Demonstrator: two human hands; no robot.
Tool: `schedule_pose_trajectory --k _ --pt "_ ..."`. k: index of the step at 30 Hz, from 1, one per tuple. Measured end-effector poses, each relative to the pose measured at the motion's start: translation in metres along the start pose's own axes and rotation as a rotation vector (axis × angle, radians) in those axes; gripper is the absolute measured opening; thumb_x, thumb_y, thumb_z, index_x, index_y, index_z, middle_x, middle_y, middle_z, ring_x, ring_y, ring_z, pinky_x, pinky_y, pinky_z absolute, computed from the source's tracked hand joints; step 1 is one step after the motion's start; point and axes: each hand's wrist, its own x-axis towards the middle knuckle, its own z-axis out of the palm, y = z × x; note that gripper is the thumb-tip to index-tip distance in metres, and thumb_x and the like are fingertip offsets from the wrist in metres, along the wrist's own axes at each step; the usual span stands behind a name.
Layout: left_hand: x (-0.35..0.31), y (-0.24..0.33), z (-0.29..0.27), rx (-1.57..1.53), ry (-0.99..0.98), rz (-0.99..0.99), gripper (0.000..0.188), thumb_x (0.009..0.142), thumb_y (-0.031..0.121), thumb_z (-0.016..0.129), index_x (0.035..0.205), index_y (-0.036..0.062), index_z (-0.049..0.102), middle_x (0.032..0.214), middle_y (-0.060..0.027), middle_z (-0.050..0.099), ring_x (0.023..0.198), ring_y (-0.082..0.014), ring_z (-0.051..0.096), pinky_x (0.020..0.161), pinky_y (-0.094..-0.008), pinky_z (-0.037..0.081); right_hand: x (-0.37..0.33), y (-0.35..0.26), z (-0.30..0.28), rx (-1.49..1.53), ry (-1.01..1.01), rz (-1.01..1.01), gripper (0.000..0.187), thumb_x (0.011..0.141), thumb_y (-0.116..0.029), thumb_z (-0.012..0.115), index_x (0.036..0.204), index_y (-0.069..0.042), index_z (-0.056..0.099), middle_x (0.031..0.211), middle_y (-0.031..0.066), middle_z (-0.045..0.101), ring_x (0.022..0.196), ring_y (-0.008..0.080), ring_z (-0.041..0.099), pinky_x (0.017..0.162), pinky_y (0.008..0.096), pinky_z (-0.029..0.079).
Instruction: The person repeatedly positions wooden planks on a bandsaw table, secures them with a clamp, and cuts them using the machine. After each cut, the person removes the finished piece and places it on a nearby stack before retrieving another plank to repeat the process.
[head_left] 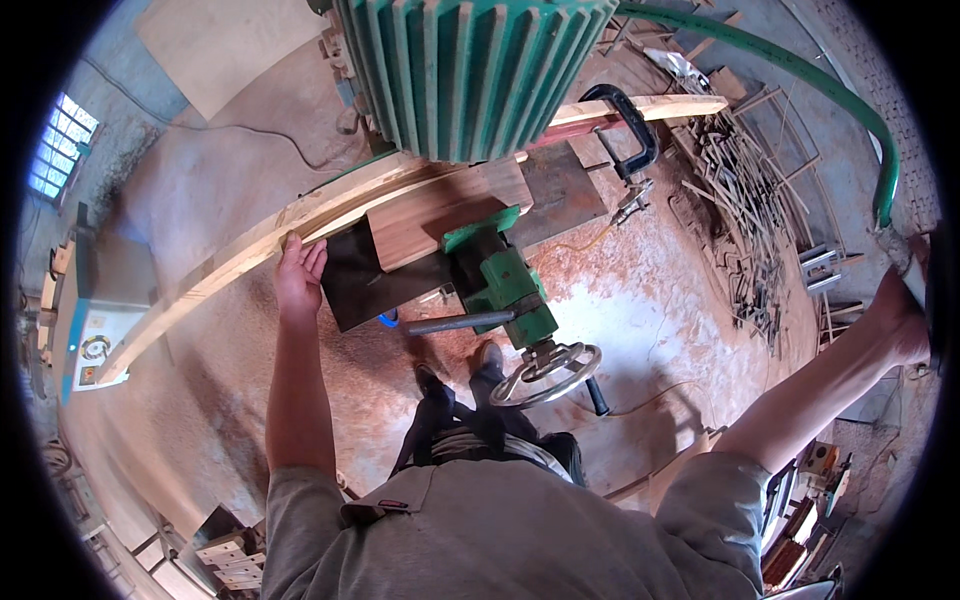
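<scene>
My left hand (299,278) is at the near edge of a long pale wooden strip (240,250), its fingers closed against the wood. My right arm reaches far out to the right. There my right hand (908,318) is closed around the lower end of a long curved green lever (800,68); the dark rim hides part of its fingers. The lever runs up to a large ribbed green motor housing (470,75). Below the housing, a reddish-brown wood block (425,222) lies against the strip, with a green clamp jaw (482,228) pressed near its front edge.
A black C-clamp (640,135) grips the strip's right part. A metal handwheel (548,375) and a bar handle (455,324) stick out towards me. Wood offcuts (745,220) are heaped at right. A white-and-blue control box (100,335) stands at left. Sawdust covers the floor.
</scene>
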Motion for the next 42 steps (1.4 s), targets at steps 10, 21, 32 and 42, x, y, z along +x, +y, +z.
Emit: schedule_pose_trajectory --k 10,21,32,42 --pt "0.003 -0.002 0.0 0.026 0.018 -0.001 0.038 0.088 0.032 0.057 0.115 0.0075 0.048 0.101 -0.0119 0.06 0.098 -0.0234 0.059 0.088 -0.0354 0.045 -0.064 -0.013 -0.057 0.207 0.262 0.117 0.04 0.049 -0.032 0.083 0.061 -0.013 0.051 0.06 -0.0023 0.035 0.062 0.0179 0.038 0.074 0.0419 0.034" --pt "0.0 0.0 0.004 0.035 0.061 -0.024 0.038 0.09 0.031 0.054 0.12 0.0081 0.047 0.104 -0.0102 0.062 0.102 -0.0228 0.059 0.09 -0.0342 0.044 -0.155 -0.003 -0.08 0.275 0.153 0.205 0.031 0.072 -0.04 0.071 0.074 -0.012 0.058 0.069 0.0 0.044 0.075 0.02 0.043 0.087 0.0445 0.031" --pt "-0.004 0.002 0.006 0.0 0.064 -0.03 0.041 0.088 0.031 0.057 0.12 0.0082 0.045 0.106 -0.013 0.06 0.101 -0.025 0.059 0.09 -0.0354 0.044 -0.254 0.007 -0.11 0.066 0.16 0.366 0.037 0.083 -0.044 0.058 0.104 -0.013 0.061 0.107 0.0097 0.06 0.114 0.0329 0.047 0.106 0.0515 0.022" --pt "0.001 -0.003 0.01 -0.157 0.056 -0.141 0.037 0.087 0.034 0.057 0.11 0.0071 0.048 0.107 -0.0143 0.059 0.101 -0.0261 0.059 0.09 -0.0387 0.046 -0.118 -0.022 -0.072 0.177 0.29 0.268 0.048 0.074 -0.044 0.068 0.099 -0.004 0.061 0.102 0.014 0.062 0.108 0.0372 0.052 0.105 0.0578 0.023"
